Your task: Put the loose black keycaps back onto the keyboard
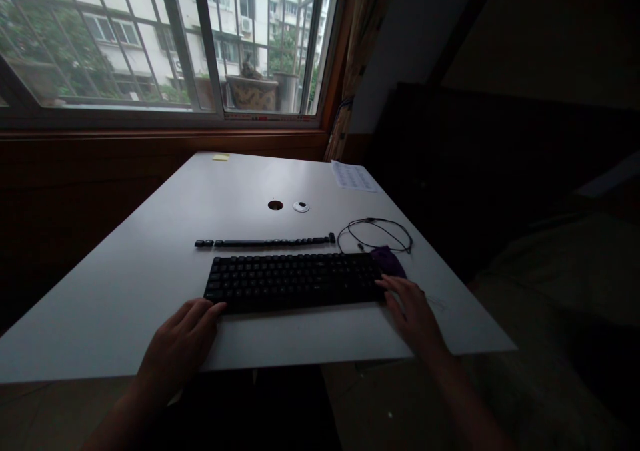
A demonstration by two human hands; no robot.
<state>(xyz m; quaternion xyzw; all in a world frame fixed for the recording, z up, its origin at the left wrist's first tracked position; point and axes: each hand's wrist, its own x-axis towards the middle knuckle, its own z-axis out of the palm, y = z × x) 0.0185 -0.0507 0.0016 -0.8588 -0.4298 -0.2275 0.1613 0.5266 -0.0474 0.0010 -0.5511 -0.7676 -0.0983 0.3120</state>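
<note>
- Left hand (pixel 183 334): fingers close together, touching the near left corner of the keyboard (pixel 295 281); I cannot tell whether it grips.
- Right hand (pixel 413 304): fingers loosely parted, touching the keyboard's right end.
- Keyboard: black, on the worktop (pixel 300 344), a row of loose keys (pixel 250 243) beyond it.

free: tabletop (pixel 125 284) left of keyboard (pixel 293 282) | blocked: keycap row (pixel 273 242) behind; coiled cable (pixel 370 220), purple cloth (pixel 389 262) right-rear

This looks like a home: a big window (pixel 207 51) at eleven o'clock, a curtain (pixel 357 58) at twelve, and flats (pixel 125 4) outside.
</note>
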